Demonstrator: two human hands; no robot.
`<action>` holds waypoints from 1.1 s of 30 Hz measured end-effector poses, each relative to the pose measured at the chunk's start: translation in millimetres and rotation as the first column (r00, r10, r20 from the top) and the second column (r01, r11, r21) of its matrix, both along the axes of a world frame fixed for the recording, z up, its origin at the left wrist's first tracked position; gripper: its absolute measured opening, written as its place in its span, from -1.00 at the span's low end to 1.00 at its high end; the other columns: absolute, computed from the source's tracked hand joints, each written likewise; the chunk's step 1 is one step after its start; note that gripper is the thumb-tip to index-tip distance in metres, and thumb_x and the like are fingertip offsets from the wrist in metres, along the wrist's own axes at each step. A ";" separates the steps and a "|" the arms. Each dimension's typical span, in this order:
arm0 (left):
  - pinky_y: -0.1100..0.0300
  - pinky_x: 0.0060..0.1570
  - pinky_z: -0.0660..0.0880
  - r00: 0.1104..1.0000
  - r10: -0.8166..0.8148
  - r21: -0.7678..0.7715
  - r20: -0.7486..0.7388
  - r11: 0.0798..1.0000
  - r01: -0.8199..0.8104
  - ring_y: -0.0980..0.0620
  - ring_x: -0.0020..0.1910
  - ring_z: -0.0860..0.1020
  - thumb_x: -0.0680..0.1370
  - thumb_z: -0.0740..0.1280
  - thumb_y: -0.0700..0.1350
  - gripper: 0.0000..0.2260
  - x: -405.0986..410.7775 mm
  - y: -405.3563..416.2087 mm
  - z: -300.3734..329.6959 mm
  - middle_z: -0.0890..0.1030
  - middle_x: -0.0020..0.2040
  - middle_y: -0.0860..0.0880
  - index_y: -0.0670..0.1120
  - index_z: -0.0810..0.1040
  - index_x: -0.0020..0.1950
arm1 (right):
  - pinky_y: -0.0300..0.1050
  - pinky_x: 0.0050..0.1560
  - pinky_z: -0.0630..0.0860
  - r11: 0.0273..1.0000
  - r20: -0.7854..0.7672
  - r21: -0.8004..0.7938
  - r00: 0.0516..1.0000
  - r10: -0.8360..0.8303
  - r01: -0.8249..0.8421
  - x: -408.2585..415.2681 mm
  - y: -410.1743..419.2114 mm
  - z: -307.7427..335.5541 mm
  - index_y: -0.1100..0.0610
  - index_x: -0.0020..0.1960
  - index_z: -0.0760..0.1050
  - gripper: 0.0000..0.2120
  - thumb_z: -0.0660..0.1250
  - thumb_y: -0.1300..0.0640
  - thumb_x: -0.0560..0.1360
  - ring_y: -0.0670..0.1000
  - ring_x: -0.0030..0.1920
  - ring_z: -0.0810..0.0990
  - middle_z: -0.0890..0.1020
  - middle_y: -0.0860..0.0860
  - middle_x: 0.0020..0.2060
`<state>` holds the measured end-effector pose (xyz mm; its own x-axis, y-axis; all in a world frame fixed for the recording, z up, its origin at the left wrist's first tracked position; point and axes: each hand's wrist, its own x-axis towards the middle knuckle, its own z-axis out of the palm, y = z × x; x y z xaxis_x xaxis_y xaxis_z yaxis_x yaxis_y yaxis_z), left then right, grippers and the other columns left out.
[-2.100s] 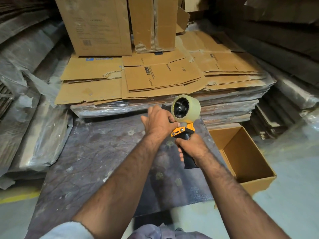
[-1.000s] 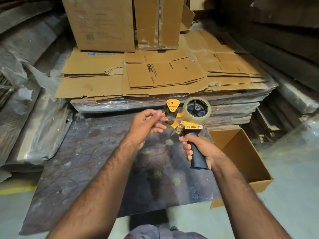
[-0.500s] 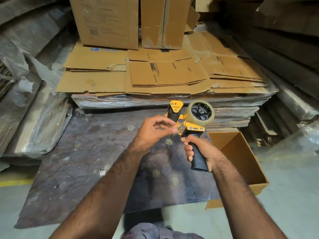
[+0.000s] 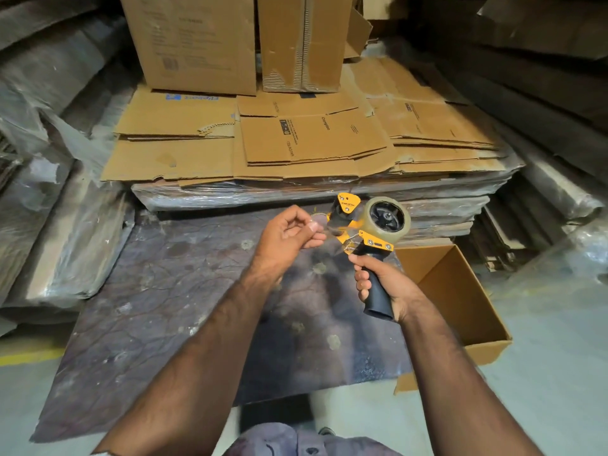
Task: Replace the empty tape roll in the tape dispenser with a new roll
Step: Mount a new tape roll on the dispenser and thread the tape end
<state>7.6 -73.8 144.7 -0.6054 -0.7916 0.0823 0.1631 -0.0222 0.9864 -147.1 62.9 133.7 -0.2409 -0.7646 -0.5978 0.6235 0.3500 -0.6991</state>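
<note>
Tape end (image 4: 324, 225) between left fingers (image 4: 312, 227)

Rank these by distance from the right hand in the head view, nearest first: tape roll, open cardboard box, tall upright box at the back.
From the right hand:
1. Tape roll, just above it on the dispenser it holds.
2. Open cardboard box, on the floor to its right.
3. Tall upright box, far back and left, on the flattened cardboard.

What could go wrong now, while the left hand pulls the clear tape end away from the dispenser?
1. The left hand pinches the tape end close to the dispenser's front, where a cutting blade probably sits; the fingers could get cut.
2. The clear strip may fold and stick to itself or to the fingers.
3. Only the right hand grips the handle; a hard pull could twist the new roll out of line.
</note>
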 end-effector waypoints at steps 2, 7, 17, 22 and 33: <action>0.15 -0.10 0.68 0.999 -0.022 -0.011 0.037 1.000 0.022 -0.01 -0.22 0.70 0.59 0.35 -0.36 -0.87 1.6 -4.0 -1.5 0.67 -0.17 -0.18 -0.17 0.53 -0.10 | -0.26 -0.62 0.41 1.000 -0.029 0.006 1.000 -0.007 0.007 -4.8 6.4 -5.3 0.11 -0.28 0.44 -0.73 0.42 0.15 0.56 -0.12 -0.61 0.39 0.42 -0.05 -0.54; 0.24 -0.26 0.59 1.000 0.015 0.021 0.026 1.000 -0.015 0.01 -0.33 0.62 0.59 0.27 -0.40 -0.85 -1.0 -17.0 0.7 0.65 -0.25 -0.13 -0.18 0.52 -0.09 | -0.24 -0.59 0.40 1.000 -0.059 -0.028 0.998 0.008 -0.010 -6.0 19.1 -14.4 0.10 -0.33 0.47 -0.70 0.42 0.16 0.55 -0.10 -0.59 0.39 0.43 -0.04 -0.52; 0.14 -0.21 0.57 0.991 -0.071 -0.065 0.112 0.995 0.079 -0.03 -0.26 0.59 0.61 0.33 -0.31 -0.92 -17.5 -33.3 30.3 0.65 -0.18 -0.15 -0.18 0.58 -0.04 | -0.23 -0.63 0.36 0.997 0.012 -0.071 0.999 0.038 -0.037 -9.3 34.2 -22.8 0.09 -0.30 0.43 -0.77 0.48 0.10 0.37 -0.10 -0.63 0.38 0.41 -0.04 -0.53; 0.21 -0.31 0.52 0.985 -0.082 -0.104 0.154 0.990 0.099 0.01 -0.33 0.56 0.60 0.35 -0.29 -0.97 -30.0 -36.1 36.8 0.63 -0.23 -0.13 -0.25 0.58 0.00 | -0.23 -0.65 0.35 0.994 0.028 -0.087 0.997 0.068 -0.065 -6.0 36.7 -23.5 0.10 -0.33 0.43 -0.78 0.44 0.13 0.39 -0.11 -0.64 0.38 0.41 -0.04 -0.55; 0.31 -0.53 0.26 0.975 0.014 0.021 0.222 1.000 -0.019 0.12 -0.51 0.36 0.37 0.61 -0.24 -0.75 -40.2 -38.6 37.6 0.52 -0.28 -0.04 -0.10 0.57 -0.10 | -0.27 -0.62 0.37 0.986 0.039 -0.109 0.991 0.129 -0.124 3.2 34.5 -20.6 0.07 -0.40 0.58 -0.74 0.38 0.20 0.47 -0.10 -0.65 0.38 0.43 -0.03 -0.56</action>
